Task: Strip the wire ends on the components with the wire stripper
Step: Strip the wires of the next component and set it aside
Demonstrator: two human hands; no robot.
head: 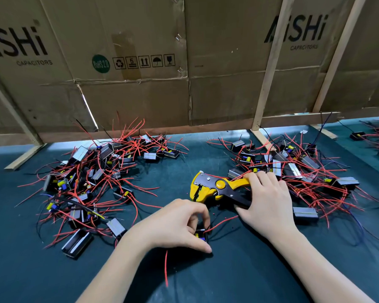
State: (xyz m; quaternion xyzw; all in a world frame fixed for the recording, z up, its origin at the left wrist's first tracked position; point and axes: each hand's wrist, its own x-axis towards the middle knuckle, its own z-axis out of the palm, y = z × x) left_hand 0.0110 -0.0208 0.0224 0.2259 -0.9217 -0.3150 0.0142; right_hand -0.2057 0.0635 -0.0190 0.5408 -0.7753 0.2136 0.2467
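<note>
My right hand (pixel 268 202) grips the handles of the yellow and black wire stripper (pixel 214 188), whose jaws point left over the mat. My left hand (pixel 177 224) is closed on a small black component (pixel 201 235) resting on the mat just below the stripper's jaws. Red wires run out of that component: one (pixel 222 223) to the right toward my right hand, another (pixel 166 268) down toward me. The component is mostly hidden by my fingers.
A pile of black components with red wires (pixel 92 178) lies at the left, another pile (pixel 293 167) at the right behind my right hand. A cardboard wall on wooden struts (pixel 184 84) closes the back. The dark green mat (pixel 239 270) covers the table.
</note>
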